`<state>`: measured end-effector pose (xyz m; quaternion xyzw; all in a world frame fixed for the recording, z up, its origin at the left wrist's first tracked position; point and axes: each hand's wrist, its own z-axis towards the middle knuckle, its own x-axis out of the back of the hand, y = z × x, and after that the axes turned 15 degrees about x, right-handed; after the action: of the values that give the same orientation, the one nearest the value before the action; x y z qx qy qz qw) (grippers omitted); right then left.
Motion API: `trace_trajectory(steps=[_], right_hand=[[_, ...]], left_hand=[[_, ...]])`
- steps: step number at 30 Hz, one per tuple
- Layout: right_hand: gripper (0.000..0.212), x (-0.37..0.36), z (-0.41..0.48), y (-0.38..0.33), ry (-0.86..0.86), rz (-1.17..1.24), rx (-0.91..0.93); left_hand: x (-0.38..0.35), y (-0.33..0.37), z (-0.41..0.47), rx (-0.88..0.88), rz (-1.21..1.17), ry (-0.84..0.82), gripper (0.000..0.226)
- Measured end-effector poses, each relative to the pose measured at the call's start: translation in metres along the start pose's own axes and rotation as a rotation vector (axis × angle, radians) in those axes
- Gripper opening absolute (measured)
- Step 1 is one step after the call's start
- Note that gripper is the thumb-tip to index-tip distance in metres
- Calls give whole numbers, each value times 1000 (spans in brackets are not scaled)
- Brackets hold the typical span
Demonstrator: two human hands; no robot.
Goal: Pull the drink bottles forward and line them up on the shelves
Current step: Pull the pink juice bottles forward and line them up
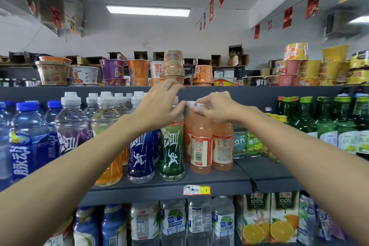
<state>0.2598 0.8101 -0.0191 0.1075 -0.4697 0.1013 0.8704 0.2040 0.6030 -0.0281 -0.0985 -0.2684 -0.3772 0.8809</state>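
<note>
Two bare forearms and two bare hands.

The left forearm [79, 158] and the right forearm [299, 146] are uncovered along all that shows, from the bottom corners of the view to the wrists. The wide lens draws them broad near the edges and slim toward the wrists. The left hand [157, 106] and the right hand [216, 109] are likewise bare, with slender fingers.

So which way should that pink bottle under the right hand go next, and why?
Probably slide it forward a little. The right hand pinches the cap of the front pink juice bottle, whose base sits slightly behind that of the green bottle beside it, so the row is not yet level.
</note>
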Motion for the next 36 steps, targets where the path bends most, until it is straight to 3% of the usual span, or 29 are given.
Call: trace_trajectory(steps=[6,13,17,19,25,29,36], right_hand=[[40,24,-23,11,-45,296,46],[36,32,-42,27,-1,459,121],[34,27,-47,33,40,511,154],[32,24,-46,34,40,525,166],[34,19,-44,39,37,520,179],[34,17,-42,42,48,501,183],[34,16,-42,42,46,508,184]], left_hand=[[-1,33,27,-10,32,-25,39],[-32,55,71,-11,397,-402,41],[-52,55,87,25,481,-591,53],[-60,55,92,22,516,-638,43],[-71,49,103,21,465,-595,39],[-77,52,105,7,510,-595,21],[-77,50,105,8,514,-577,19]])
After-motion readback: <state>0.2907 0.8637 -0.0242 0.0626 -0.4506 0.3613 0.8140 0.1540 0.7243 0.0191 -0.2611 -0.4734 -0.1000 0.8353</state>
